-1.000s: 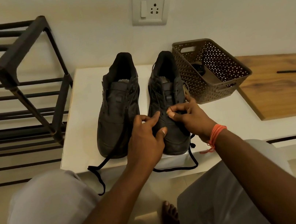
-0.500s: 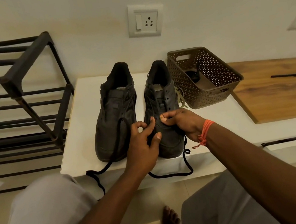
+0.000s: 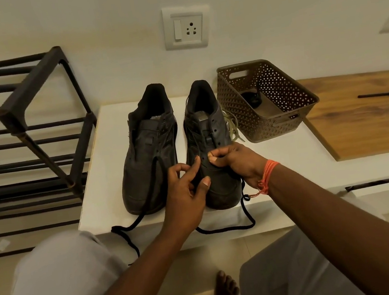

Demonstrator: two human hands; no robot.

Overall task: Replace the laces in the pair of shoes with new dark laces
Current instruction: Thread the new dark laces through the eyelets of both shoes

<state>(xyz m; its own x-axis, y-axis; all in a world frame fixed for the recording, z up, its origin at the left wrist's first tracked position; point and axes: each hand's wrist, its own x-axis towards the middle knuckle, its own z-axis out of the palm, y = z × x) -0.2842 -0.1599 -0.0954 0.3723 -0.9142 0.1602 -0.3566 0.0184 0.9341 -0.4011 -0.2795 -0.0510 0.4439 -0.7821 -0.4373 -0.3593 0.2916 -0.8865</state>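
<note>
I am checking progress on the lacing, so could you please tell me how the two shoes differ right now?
The right shoe has both hands at its lower eyelets: the right hand pinches there, the left hand is beside it. The left shoe is untouched. On the left shoe, a dark lace lies loose over the toe; the right shoe's lace hangs off the white table edge. Both are dark, toes toward the person.

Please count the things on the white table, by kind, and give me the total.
Dark shoes: 2, the left one and the right one
Dark laces: 2, one over the left shoe, one at the right shoe
Pale old laces: 1 bundle, beside the basket
Brown baskets: 1
Total: 6
</note>
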